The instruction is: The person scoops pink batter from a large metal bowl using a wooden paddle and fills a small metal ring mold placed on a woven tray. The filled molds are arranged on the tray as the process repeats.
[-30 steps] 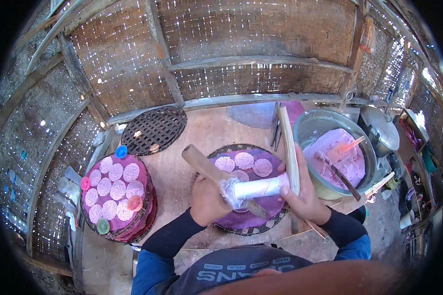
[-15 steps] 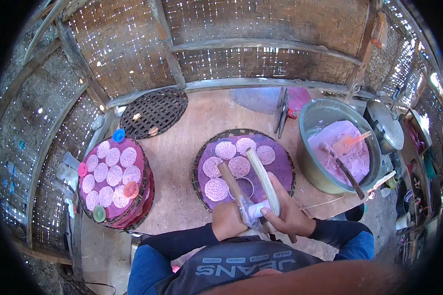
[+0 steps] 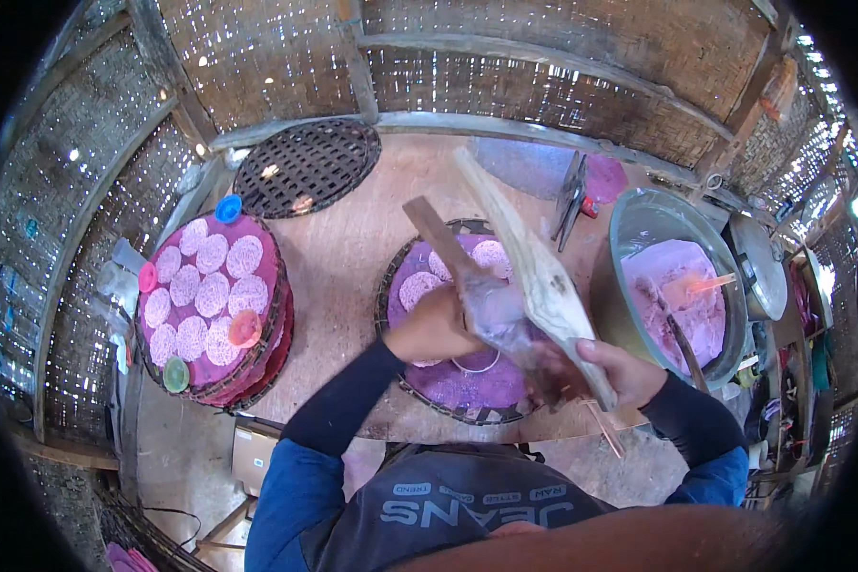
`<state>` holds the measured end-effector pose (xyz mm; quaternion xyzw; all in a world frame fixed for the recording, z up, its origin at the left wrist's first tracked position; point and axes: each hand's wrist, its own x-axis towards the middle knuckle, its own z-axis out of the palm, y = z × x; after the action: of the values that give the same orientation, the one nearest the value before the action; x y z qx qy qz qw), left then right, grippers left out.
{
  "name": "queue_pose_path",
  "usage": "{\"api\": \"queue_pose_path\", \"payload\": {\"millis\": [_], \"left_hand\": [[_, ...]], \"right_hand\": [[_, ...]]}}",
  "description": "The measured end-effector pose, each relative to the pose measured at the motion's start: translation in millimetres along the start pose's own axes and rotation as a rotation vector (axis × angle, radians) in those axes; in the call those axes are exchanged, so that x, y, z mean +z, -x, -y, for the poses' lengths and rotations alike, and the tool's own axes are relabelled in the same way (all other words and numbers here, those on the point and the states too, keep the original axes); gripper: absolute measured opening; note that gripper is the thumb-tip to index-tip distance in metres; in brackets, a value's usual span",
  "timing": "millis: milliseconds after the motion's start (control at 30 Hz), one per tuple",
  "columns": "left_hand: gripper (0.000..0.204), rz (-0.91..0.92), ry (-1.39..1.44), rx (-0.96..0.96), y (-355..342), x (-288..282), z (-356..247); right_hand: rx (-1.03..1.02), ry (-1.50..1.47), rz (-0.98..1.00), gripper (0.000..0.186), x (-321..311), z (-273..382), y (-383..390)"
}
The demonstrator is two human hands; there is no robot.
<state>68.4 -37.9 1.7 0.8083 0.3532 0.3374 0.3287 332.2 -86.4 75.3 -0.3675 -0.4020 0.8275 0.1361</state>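
Observation:
Above the middle round tray (image 3: 383, 305), both hands are on a two-part wooden hand press. My left hand (image 3: 431, 326) is closed round the darker wooden press body (image 3: 445, 238), smeared with pale paste at its middle. My right hand (image 3: 624, 374) grips the near end of the pale wooden press bar (image 3: 534, 272), which slants away to the far left. Whether the two parts still touch is hard to tell. Under them, lacy pink discs (image 3: 419, 289) lie on the tray's purple sheet (image 3: 477, 389). A thin ring (image 3: 486, 366) there is partly covered by my left hand.
A tray stack (image 3: 281, 329) at left carries several lacy pink discs (image 3: 212, 254) and small coloured cups (image 3: 245, 329). An open-weave tray (image 3: 307, 167) lies behind. At right, a large tub (image 3: 612, 315) holds pink dough (image 3: 682, 281), a wooden stick (image 3: 682, 343) and an orange scraper (image 3: 710, 284).
The pale bar has swung up and outward, and my right hand has shifted to its near end. The white cylinder between the parts no longer shows. The whole view has shifted slightly.

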Motion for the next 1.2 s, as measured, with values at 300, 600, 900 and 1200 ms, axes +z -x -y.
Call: {"api": "queue_pose_path", "payload": {"millis": [300,600,900,1200], "left_hand": [[0.090,-0.198,1.620,0.384,-44.8,-42.1,34.6],[0.059,0.009,1.905,0.607,-40.2,-2.6,87.9],[0.028,0.013,2.031,0.501,-31.2,7.8,113.3],[0.023,-0.123,2.002,0.318,-17.2,3.0,107.6]], "right_hand": [[0.189,0.189,-0.035,0.067,-75.2,-4.9,-23.7],[0.243,0.278,-0.085,0.074,-57.5,10.7,-54.1],[0.299,0.493,-0.010,0.079,-78.7,-21.9,-76.0],[0.219,0.525,-0.010,0.076,-65.3,-19.8,-77.9]]}}
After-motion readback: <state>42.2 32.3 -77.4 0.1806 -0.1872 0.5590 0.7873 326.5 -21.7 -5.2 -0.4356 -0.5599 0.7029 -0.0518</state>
